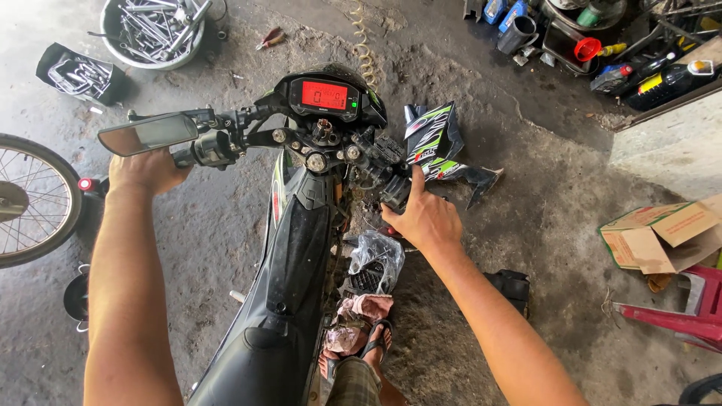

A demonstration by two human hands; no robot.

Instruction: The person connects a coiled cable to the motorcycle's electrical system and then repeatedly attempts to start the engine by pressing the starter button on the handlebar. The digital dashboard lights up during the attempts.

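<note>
Black motorcycle point(301, 248) stands on the stained concrete floor point(541, 225), seen from the saddle end, its red-lit display point(324, 95) glowing at the middle of the handlebars. Left hand point(148, 170) is closed around the left handlebar grip point(197, 153), just under the mirror point(147, 133) — a hold that would keep the front end steady and straight. Right hand point(423, 216) reaches to the right side of the bars, fingers bent against the dark switch block point(394, 192) there, index finger pointing up along it; whether it grips or only presses I cannot tell for sure, though nothing loose sits in it. Bodywork on that side is off, so the wiring and steering head lie bare. A black and green fairing panel point(438, 143) rests on the floor just beyond the right hand, near enough to pick up again. A clear plastic bag point(376, 259) and a rag point(359, 310) lie beside the person's sandalled foot point(374, 347). Well apart — a round pan of wrenches point(156, 30) at top left, oil bottles point(662, 79) at top right, a torn cardboard box point(662, 233) at the right, and a spoked wheel point(34, 199) at the left edge.
</note>
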